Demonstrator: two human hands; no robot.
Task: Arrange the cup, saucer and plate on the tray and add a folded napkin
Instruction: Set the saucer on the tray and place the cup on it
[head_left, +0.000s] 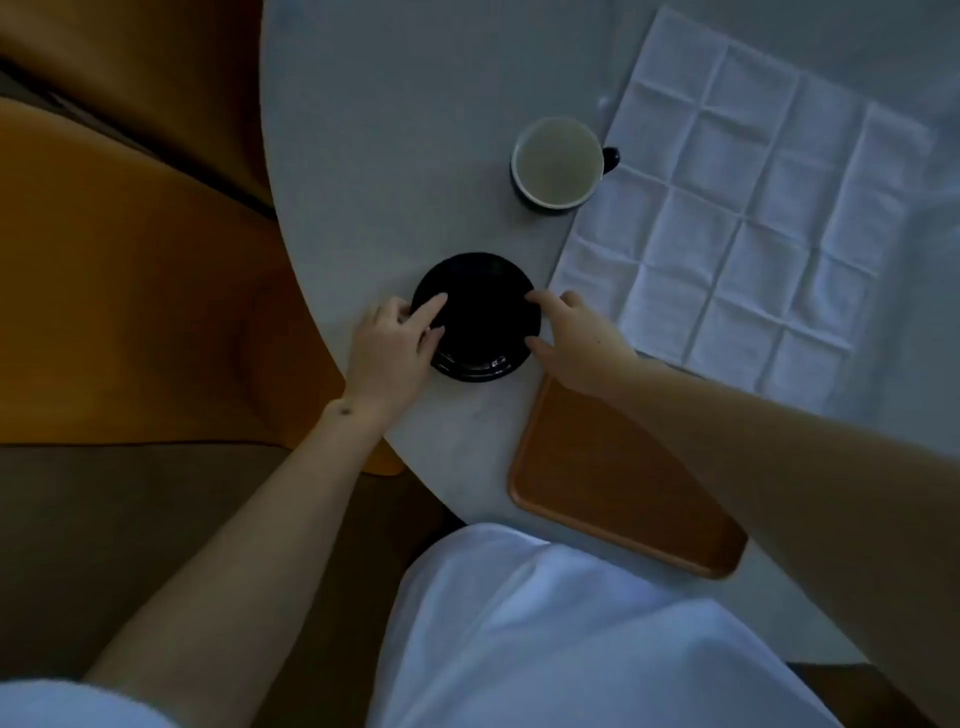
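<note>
While both hands grip black saucer (480, 312), cup (556, 161) stands apart.

Both hands (387, 345) (582, 345) grip black saucer (480, 312).

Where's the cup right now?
In the head view the cup stands upright on the white table, right of centre and towards the top, its handle by the unfolded napkin's left edge, beyond the black dishes both hands hold.

Your small black glossy saucer stack (480, 317) sits flat on the pale round tabletop (389, 156); dark cream-lined cup (558, 161) upright beyond; creased white cloth napkin (737, 208) unfolded; orange wooden tray (618, 483) nearest you.
</note>
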